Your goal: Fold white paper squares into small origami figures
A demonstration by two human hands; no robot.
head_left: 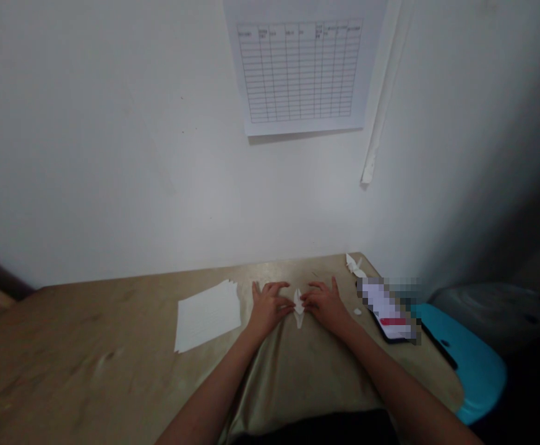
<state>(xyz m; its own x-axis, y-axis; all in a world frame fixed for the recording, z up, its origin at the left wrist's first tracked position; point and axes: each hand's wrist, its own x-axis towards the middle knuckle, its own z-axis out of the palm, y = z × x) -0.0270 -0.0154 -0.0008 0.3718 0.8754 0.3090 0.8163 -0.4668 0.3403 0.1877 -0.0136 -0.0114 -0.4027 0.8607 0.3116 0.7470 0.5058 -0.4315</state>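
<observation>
A small folded white paper piece (299,304), narrow and pointed, lies at the middle of the table between my two hands. My left hand (268,304) pinches its left edge with thumb and forefinger, the other fingers spread. From the other side my right hand (325,303) grips the right edge with its fingertips, one finger raised. Left of my left hand rests a stack of white paper sheets (208,315).
Folded white paper (354,266) sits at the table's back right corner. Beside it are a phone (388,315) and a small white scrap (357,311). A blue stool (478,364) stands past the right edge. A printed chart (302,74) hangs on the wall.
</observation>
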